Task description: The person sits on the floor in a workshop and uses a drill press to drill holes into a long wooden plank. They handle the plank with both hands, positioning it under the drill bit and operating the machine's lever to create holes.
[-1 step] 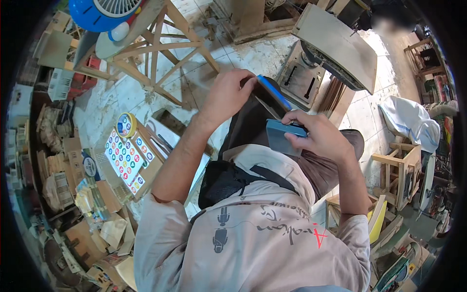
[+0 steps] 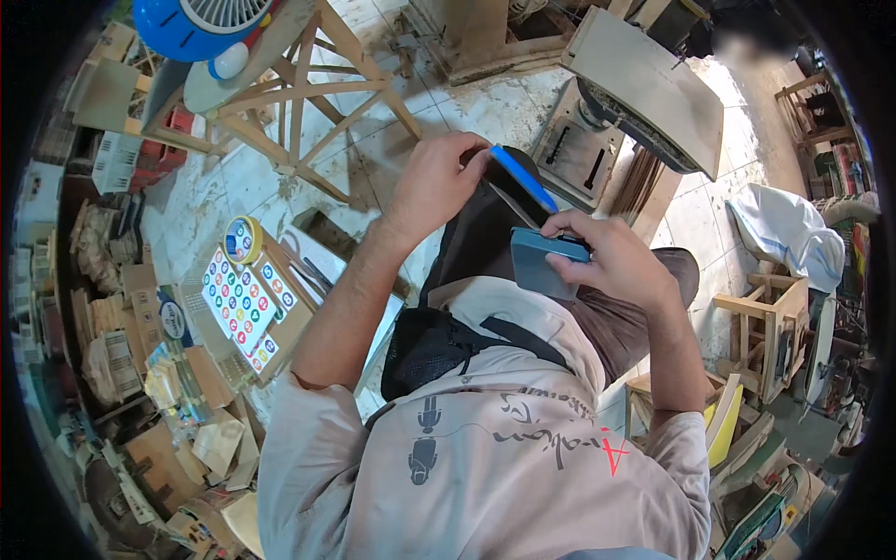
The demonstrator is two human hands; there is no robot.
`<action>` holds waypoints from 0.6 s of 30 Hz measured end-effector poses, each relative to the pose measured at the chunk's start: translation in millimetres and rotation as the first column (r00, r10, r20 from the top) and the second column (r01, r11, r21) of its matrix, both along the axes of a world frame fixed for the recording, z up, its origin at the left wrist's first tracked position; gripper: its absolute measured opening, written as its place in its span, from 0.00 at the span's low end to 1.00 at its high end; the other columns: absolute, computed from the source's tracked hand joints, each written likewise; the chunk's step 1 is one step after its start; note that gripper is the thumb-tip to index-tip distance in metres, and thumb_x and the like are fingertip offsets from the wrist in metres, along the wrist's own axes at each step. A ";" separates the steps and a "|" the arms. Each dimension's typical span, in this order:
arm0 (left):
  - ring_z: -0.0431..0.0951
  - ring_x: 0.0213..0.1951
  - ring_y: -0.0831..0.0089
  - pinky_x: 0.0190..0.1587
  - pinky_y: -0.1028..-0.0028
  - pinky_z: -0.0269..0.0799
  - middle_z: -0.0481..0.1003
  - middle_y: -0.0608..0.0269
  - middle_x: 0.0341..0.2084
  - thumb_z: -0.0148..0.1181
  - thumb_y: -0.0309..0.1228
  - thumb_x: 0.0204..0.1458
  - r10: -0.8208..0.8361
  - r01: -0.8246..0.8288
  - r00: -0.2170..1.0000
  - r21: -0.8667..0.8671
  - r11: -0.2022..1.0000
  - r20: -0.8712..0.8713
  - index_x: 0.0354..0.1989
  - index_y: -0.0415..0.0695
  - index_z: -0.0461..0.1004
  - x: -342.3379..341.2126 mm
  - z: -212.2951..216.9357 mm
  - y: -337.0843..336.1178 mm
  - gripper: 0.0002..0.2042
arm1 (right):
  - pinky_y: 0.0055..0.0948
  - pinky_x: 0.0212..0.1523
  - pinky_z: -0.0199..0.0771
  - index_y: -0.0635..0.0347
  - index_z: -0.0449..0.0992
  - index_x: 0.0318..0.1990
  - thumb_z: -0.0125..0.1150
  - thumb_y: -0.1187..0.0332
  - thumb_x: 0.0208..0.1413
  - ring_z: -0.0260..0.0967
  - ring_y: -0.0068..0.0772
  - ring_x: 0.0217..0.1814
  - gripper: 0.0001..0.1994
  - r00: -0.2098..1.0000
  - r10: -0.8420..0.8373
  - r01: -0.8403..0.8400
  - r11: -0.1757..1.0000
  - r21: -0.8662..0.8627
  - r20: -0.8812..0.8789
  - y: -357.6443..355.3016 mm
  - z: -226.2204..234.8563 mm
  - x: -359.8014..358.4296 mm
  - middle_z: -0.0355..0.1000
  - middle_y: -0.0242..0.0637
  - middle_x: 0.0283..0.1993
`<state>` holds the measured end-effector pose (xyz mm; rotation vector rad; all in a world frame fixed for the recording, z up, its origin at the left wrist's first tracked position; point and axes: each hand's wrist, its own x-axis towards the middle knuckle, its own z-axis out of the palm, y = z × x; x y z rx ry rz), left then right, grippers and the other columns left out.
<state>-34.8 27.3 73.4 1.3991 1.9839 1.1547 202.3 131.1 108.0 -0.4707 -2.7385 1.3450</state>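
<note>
My left hand pinches the far end of a flat, bright blue and dark strip that slants above my lap. Between the thumb and fingers of my right hand is a teal-blue, flat rectangular object, its kind unclear. The right fingertips lie close to the strip's near end; whether they touch it, I cannot tell. Part of the teal object is hidden behind the right thumb and fingers.
On the left, a sheet of colourful round stickers and a yellow tape roll lie on a box. A wooden trestle stands ahead. A tilted machine table is ahead right, and a small wooden stool sits right.
The strip has tipped slightly, so more of its blue face shows. Both hands stay almost where they were.
</note>
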 end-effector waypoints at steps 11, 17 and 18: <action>0.75 0.33 0.58 0.36 0.65 0.71 0.72 0.54 0.30 0.56 0.21 0.59 -0.109 0.155 0.966 0.187 0.970 -0.233 0.48 0.45 0.78 -0.3 -20.5 -3.8 0.11 | 0.21 0.37 0.73 0.63 0.73 0.50 0.66 0.74 0.55 0.71 0.16 0.34 0.15 0.988 -0.148 0.154 0.915 -0.372 0.046 16.0 -28.7 6.3 0.79 0.32 0.39; 0.73 0.32 0.56 0.37 0.63 0.69 0.70 0.52 0.28 0.56 0.23 0.59 -0.127 0.149 0.965 0.080 0.986 -0.228 0.50 0.47 0.79 1.2 -24.8 5.0 0.13 | 0.19 0.34 0.72 0.63 0.74 0.54 0.66 0.72 0.57 0.69 0.13 0.33 0.18 0.986 -0.167 0.155 0.925 -0.346 -0.007 17.1 -23.6 10.8 0.78 0.32 0.43; 0.72 0.32 0.56 0.37 0.63 0.69 0.70 0.52 0.28 0.57 0.23 0.59 -0.139 0.160 0.962 0.070 0.985 -0.236 0.50 0.47 0.79 1.3 -25.1 7.3 0.13 | 0.18 0.34 0.72 0.63 0.74 0.55 0.66 0.73 0.57 0.69 0.13 0.33 0.18 0.980 -0.187 0.157 0.930 -0.332 -0.061 17.6 -17.7 13.2 0.78 0.32 0.43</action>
